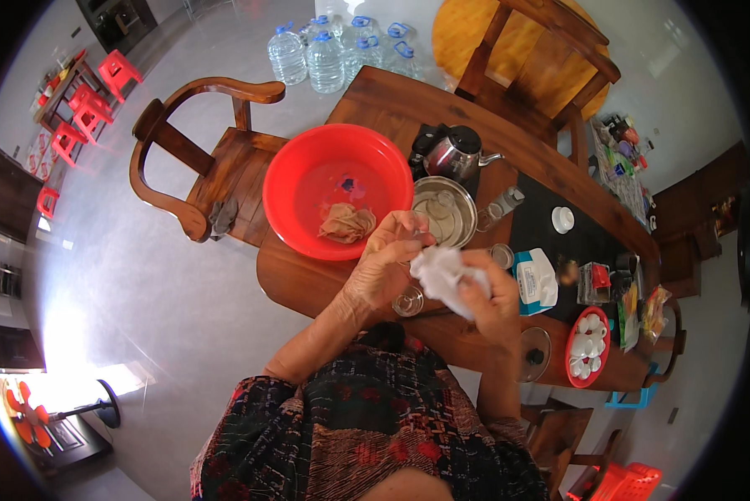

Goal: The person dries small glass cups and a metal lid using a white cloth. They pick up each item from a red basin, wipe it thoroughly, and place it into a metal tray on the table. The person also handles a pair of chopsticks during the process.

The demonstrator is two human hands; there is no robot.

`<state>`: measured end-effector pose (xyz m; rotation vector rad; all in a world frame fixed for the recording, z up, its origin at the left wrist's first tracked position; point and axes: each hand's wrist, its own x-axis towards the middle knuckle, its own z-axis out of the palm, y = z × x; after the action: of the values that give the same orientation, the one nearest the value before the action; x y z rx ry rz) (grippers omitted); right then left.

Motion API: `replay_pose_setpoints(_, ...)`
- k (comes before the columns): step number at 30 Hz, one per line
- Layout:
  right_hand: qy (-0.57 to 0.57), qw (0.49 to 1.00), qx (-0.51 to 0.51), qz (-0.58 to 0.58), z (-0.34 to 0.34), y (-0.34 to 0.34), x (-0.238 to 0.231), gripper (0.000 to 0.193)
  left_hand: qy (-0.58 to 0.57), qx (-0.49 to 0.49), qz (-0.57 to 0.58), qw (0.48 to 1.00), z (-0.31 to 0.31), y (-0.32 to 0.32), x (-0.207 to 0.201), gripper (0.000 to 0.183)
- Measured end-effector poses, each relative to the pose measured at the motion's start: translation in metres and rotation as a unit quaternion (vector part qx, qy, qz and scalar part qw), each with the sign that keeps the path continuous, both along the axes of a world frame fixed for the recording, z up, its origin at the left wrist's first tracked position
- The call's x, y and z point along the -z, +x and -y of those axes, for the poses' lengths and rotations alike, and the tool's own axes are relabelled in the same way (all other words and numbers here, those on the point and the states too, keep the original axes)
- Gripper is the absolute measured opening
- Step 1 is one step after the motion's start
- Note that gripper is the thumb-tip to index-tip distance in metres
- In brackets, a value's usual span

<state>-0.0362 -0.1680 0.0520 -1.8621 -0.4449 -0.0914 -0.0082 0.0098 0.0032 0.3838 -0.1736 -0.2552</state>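
Note:
Close in front of my body, my left hand (pixel 381 263) has its fingers closed around a small clear cup (pixel 421 237), mostly hidden by the fingers. Bunched in my right hand (pixel 495 302) is a white wiping cloth (pixel 443 278), held right beside the cup. A red plastic basin (pixel 285 194) stands left of my hands, with a wet tan cloth (pixel 347 224) inside. Just beyond the hands sits a round metal pan (pixel 467 224) with clear glassware in it. One small glass cup (pixel 408 301) stands below my hands, another (pixel 501 255) to their right.
A metal kettle (pixel 454 152) stands behind the pan. To the right are a tissue pack (pixel 536 282), a glass lid (pixel 535 355) and a red tray (pixel 573 367) of white cups. Wooden chairs (pixel 216 171) flank the table (pixel 375 100); water jugs (pixel 325 65) stand on the floor.

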Motion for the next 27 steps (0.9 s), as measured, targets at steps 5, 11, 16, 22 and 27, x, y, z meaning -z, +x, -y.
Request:
replay_pose_setpoints(5, 0.060, 0.989, 0.104, 0.083, -0.029, 0.019, -0.013, 0.026, 0.023, 0.016, 0.012, 1.000, 0.008, -0.007, -0.010, 0.046)
replay_pose_setpoints(11, -0.010, 0.992, 0.049, 0.112, -0.043, 0.005, -0.013, 0.029, 0.010, -0.026, 0.033, 0.999, -0.001, -0.009, 0.005, 0.060)
replay_pose_setpoints(16, -0.018, 0.997, 0.021, 0.070, -0.008, 0.003, 0.010, 0.030, 0.008, 0.014, -0.013, 1.000, -0.005, -0.011, 0.013, 0.051)
replay_pose_setpoints(22, -0.096, 0.963, 0.167, 0.187, -0.018, 0.011, -0.003, 0.031, 0.020, 0.070, -0.055, 0.996, -0.003, -0.006, 0.003, 0.048)
replay_pose_setpoints(27, -0.172, 0.979, 0.016, 0.105, -0.018, 0.005, 0.024, 0.033, 0.221, 0.083, -0.030, 0.971, -0.004, -0.019, 0.003, 0.050)
